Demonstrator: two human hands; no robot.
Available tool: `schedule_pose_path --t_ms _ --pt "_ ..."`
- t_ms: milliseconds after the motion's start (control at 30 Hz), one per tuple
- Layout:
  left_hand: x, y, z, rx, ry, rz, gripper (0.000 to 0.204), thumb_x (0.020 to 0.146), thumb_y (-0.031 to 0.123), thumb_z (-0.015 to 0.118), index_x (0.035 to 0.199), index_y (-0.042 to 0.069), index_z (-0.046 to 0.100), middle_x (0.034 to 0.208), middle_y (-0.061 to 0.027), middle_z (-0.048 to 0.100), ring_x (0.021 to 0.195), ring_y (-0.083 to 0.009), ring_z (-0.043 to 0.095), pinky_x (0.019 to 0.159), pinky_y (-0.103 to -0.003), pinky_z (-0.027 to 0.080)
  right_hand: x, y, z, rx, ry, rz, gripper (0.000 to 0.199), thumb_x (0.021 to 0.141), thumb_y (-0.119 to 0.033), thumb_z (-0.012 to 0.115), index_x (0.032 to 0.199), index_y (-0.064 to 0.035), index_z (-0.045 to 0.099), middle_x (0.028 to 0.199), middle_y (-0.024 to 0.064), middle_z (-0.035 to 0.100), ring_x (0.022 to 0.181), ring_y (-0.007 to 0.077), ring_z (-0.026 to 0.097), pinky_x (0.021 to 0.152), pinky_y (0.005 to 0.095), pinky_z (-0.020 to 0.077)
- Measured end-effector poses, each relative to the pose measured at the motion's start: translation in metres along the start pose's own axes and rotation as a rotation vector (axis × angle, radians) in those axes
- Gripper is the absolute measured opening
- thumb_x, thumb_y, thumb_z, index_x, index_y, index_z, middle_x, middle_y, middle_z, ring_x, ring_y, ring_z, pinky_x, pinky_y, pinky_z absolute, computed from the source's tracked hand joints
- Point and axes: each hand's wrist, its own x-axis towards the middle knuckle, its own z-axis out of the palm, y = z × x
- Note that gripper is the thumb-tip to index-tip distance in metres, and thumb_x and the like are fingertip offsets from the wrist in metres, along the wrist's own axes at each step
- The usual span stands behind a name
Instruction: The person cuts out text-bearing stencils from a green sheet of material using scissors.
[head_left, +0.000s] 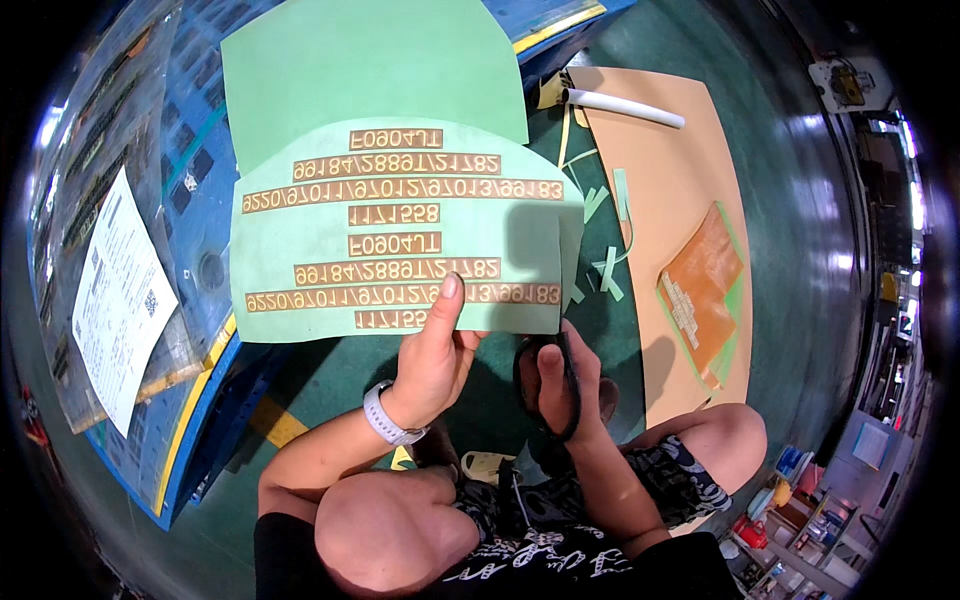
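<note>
My left hand (435, 355) grips the lower edge of a pale green sheet (400, 230), thumb on top and fingers beneath. Rows of raised brown characters, which read reversed, run across the sheet. At the sheet's lower right corner, my right hand (568, 385) is closed round black-handled scissors (572, 400). Their blades are mostly hidden at the sheet's right edge, where a narrow green strip (572, 235) lies alongside. A second, plain green sheet (370, 70) is behind the top of the held one.
A blue table (205, 270) with yellow edging stands at the left, with a white printed paper (122, 300) on it. Green offcuts (608, 275) lie on the floor. On a tan board (640, 140) at the right rest a white tube (625, 108) and an orange-brown sheet (705, 290).
</note>
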Motion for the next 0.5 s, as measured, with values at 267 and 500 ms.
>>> schedule_pose_path --t_ms 267,500 --pt "-0.015 0.032 -0.011 0.100 0.080 0.184 0.041 0.091 0.018 0.054 0.128 0.004 0.041 0.121 -0.0080 0.053 0.110 -0.0208 0.053 0.094 -0.038 0.043 -0.024 -0.023 -0.022 0.156 -0.401 0.226 0.062 0.089 -0.054 0.047 0.119 -0.0002 0.045 0.076 0.0000 0.048 0.063 0.0087 0.045 0.056 0.0221 0.0381" --pt "-0.045 0.066 -0.027 0.076 0.079 0.164 0.044 0.090 0.012 0.053 0.130 -0.001 0.038 0.123 -0.0141 0.051 0.111 -0.0233 0.054 0.093 -0.037 0.046 -0.015 -0.077 -0.063 -0.069 -0.773 0.492 0.065 0.082 -0.054 0.059 0.122 -0.0051 0.046 0.073 -0.0021 0.053 0.061 0.0057 0.048 0.053 0.0206 0.0365"
